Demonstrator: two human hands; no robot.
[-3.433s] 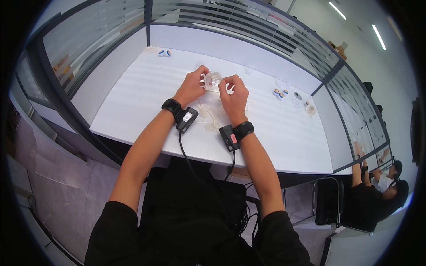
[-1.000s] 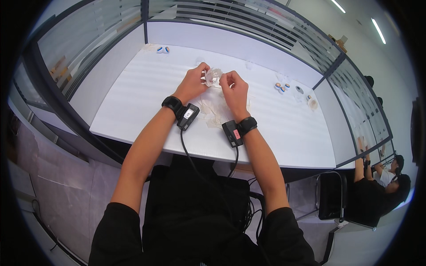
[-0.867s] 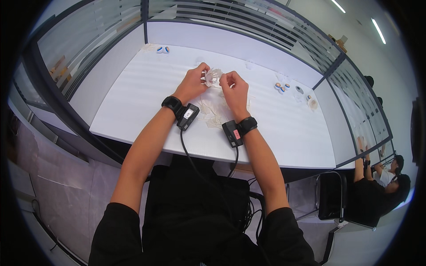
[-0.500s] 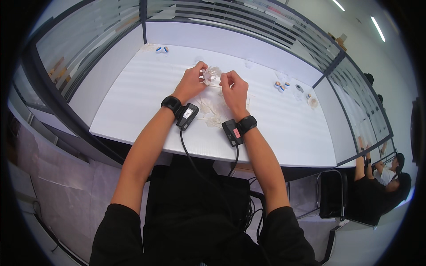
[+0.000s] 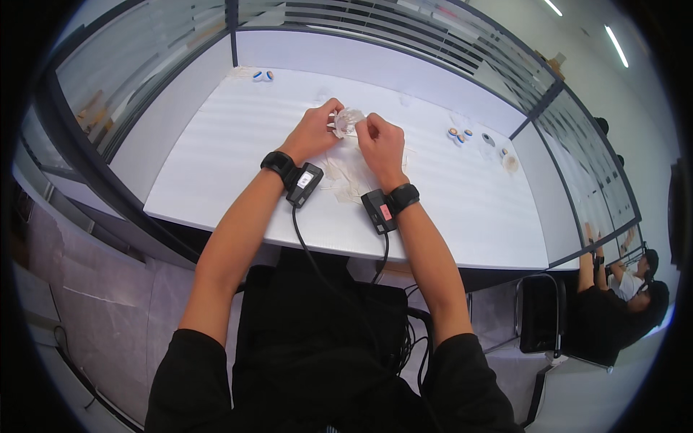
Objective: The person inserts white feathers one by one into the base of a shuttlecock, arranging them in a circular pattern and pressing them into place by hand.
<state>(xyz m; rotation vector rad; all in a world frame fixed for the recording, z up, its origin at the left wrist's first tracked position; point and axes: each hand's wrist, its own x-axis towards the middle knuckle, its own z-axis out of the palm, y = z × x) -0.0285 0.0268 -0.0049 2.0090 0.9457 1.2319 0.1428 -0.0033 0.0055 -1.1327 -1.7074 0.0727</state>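
Observation:
My left hand (image 5: 315, 132) is closed around the left side of a small clear, whitish cup-like piece (image 5: 349, 121), held above the table. My right hand (image 5: 382, 144) has thumb and fingers pinched together at the right rim of this piece. What lies between those fingertips is too small to make out. Beneath both hands, thin pale strips and film-like scraps (image 5: 345, 172) are spread over the white table (image 5: 238, 173).
Several small round white, blue and orange pieces (image 5: 457, 136) lie at the right, near a dark oval piece (image 5: 488, 140) and a beige round piece (image 5: 510, 165). Two similar blue-and-white pieces (image 5: 263, 76) sit at the far left. Partitions enclose the table; people (image 5: 628, 303) sit beyond the right one.
The cup-like piece has turned a little in my left hand. My right hand has shifted slightly, its fingers staying pinched by the rim. The view has tilted a little.

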